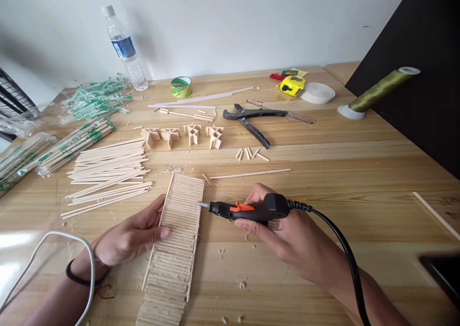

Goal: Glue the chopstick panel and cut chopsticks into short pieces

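Note:
My left hand [132,235] grips the left edge of a long panel [181,211] made of thin wooden sticks laid side by side, thumb on top. The panel slants toward me, and its near end runs to the bottom of the view. In my right hand [273,225] is a black glue gun [247,211] with an orange trigger. Its metal tip points left and meets the panel's right edge near the far end; whether glue is coming out is too small to tell. A loose stick [251,173] and a short piece [207,179] lie just beyond the panel.
Loose sticks [108,163] and bagged sticks [75,144] lie at left. Several small stick shapes [194,134], a cutter [251,115], tape roll [181,87], tape measure [291,85] and water bottle [125,48] stand behind. A black cord [345,249] trails by my right arm; a white cable [89,254] crosses my left.

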